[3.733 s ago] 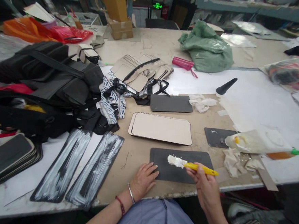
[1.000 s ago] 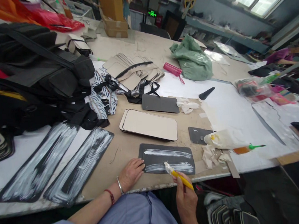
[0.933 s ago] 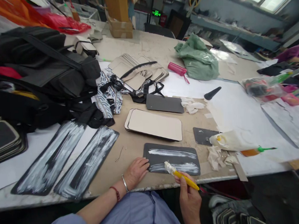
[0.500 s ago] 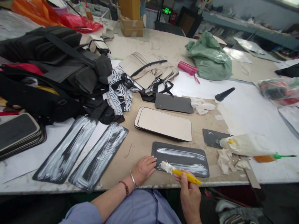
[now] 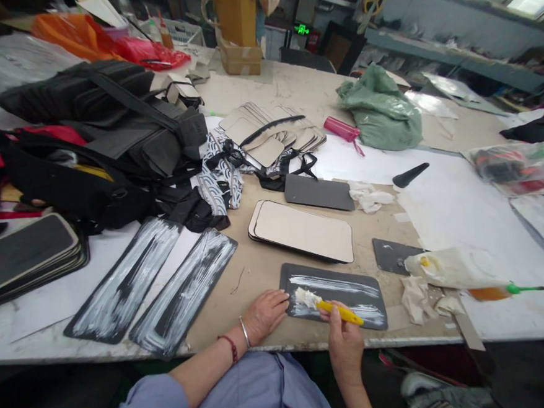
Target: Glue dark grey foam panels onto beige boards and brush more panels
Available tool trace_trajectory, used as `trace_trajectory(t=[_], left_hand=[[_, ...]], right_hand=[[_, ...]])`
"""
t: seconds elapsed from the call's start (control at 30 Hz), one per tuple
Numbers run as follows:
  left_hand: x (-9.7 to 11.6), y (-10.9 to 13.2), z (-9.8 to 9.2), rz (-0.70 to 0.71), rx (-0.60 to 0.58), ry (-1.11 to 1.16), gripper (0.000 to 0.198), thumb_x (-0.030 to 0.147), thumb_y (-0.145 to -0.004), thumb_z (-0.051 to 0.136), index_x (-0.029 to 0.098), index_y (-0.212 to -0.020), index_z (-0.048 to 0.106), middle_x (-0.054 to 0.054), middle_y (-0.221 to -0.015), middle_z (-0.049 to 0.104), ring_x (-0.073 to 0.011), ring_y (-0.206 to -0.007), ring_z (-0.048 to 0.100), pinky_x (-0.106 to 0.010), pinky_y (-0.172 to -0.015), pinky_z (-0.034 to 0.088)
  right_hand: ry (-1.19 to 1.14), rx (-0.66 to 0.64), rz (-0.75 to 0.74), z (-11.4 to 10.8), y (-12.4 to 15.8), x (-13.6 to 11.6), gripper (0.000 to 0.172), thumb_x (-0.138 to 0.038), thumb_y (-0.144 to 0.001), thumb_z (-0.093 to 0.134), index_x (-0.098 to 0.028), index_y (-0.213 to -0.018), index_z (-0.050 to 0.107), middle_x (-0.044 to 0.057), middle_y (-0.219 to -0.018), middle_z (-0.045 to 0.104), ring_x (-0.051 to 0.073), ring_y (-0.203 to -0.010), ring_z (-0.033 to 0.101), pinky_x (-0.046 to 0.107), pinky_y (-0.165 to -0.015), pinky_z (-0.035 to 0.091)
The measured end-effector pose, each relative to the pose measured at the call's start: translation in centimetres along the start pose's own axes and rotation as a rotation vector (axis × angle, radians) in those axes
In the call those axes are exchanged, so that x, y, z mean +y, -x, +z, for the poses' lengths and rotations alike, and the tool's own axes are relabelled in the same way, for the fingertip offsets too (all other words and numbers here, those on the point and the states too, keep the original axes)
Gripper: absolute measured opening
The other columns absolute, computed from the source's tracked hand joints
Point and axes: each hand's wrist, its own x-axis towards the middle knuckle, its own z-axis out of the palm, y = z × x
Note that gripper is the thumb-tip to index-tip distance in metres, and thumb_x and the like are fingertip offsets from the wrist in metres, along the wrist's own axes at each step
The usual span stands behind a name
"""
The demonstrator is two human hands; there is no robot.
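Observation:
A dark grey panel [image 5: 347,281] streaked with white glue lies at the table's near edge. My right hand [image 5: 343,343] is closed around a yellow-handled brush [image 5: 335,309], whose glue-laden bristles rest on the panel's left end. My left hand [image 5: 265,312] lies flat, fingers spread, holding down the panel's left edge. A stack of beige panels [image 5: 302,230] sits just beyond it.
Two long black strips [image 5: 159,283] coated in white glue lie to the left. A glue bag [image 5: 448,267] and crumpled rags [image 5: 420,294] sit on the right. Black bags [image 5: 95,142] pile up at left, a green bag [image 5: 380,109] far back.
White glue streaks have appeared on the grey panel since the first frame. The brush has shifted left onto the panel's left end. My left hand has stayed at the edge.

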Motion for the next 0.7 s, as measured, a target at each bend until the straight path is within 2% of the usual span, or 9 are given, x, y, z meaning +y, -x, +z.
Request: trace_trajectory(t=[0.13,0.2,0.27,0.33,0.4,0.47,0.57,0.7], left_hand=[[0.0,-0.1,-0.2,0.021,0.004,-0.005,0.021,0.02,-0.084,0.045,0.016,-0.101,0.056,-0.01,-0.105,0.063,-0.0186,-0.103,0.055,-0.038,-0.09,0.047],[0.0,-0.4,-0.4,0.02,-0.006,-0.007,0.02,0.021,-0.084,0.046,0.016,-0.1,0.057,-0.009,-0.104,0.063,-0.0189,-0.101,0.055,-0.038,-0.089,0.046],[0.1,-0.7,-0.5,0.014,-0.027,-0.014,0.019,0.026,-0.083,0.049,0.016,-0.097,0.057,-0.009,-0.102,0.063,-0.02,-0.099,0.055,-0.039,-0.088,0.046],[0.3,-1.1,-0.5,0.001,-0.046,-0.028,0.018,0.03,-0.081,0.052,0.017,-0.092,0.058,-0.008,-0.099,0.063,-0.0206,-0.096,0.055,-0.039,-0.086,0.046],[0.4,-1.3,-0.4,-0.004,-0.049,-0.047,0.016,0.031,-0.08,0.054,0.017,-0.087,0.058,-0.007,-0.095,0.064,-0.0205,-0.093,0.056,-0.038,-0.083,0.046],[0.5,-1.4,-0.2,0.004,-0.035,-0.065,0.014,0.029,-0.08,0.055,0.016,-0.085,0.058,-0.007,-0.093,0.064,-0.0203,-0.09,0.056,-0.037,-0.081,0.046],[0.5,-1.4,-0.1,0.023,0.003,-0.079,0.014,0.027,-0.079,0.055,0.016,-0.086,0.059,-0.007,-0.093,0.065,-0.0203,-0.09,0.057,-0.037,-0.079,0.045],[0.6,-1.5,-0.3,0.033,0.031,-0.104,0.013,0.026,-0.081,0.053,0.016,-0.084,0.059,-0.007,-0.092,0.065,-0.0199,-0.087,0.058,-0.036,-0.079,0.045]], right_hand=[[0.195,0.195,-0.029,-3.1,-1.5,0.8,0.051,-0.064,-0.073,0.041,-0.017,-0.081,0.06,0.009,-0.071,0.066,0.025,-0.076,0.063,0.039,-0.076,0.047],[0.218,0.214,-0.027,-3.6,-1.8,0.4,0.052,-0.064,-0.073,0.041,-0.017,-0.081,0.06,0.01,-0.072,0.067,0.026,-0.078,0.063,0.039,-0.078,0.046],[0.105,0.153,0.008,-2.6,-1.9,-0.4,0.048,-0.06,-0.075,0.043,-0.016,-0.087,0.058,0.01,-0.08,0.067,0.024,-0.077,0.063,0.038,-0.077,0.047],[-0.083,0.066,0.076,-0.6,-2.0,-1.0,0.046,-0.056,-0.076,0.046,-0.015,-0.094,0.054,0.01,-0.086,0.066,0.022,-0.073,0.064,0.036,-0.073,0.05],[-0.236,0.009,0.14,1.1,-2.5,-1.1,0.045,-0.054,-0.075,0.048,-0.014,-0.096,0.052,0.01,-0.085,0.066,0.022,-0.071,0.064,0.036,-0.069,0.052],[-0.297,0.014,0.164,1.5,-3.4,-0.5,0.045,-0.053,-0.074,0.051,-0.014,-0.095,0.052,0.008,-0.081,0.066,0.022,-0.07,0.065,0.036,-0.068,0.052],[-0.245,0.115,0.178,-1.1,-5.2,1.6,0.045,-0.054,-0.072,0.053,-0.014,-0.092,0.054,0.007,-0.075,0.067,0.022,-0.068,0.065,0.036,-0.069,0.052],[-0.008,0.313,0.207,-7.3,-7.7,5.1,0.05,-0.059,-0.072,0.048,-0.012,-0.084,0.06,0.008,-0.067,0.068,0.024,-0.071,0.065,0.036,-0.071,0.05]])
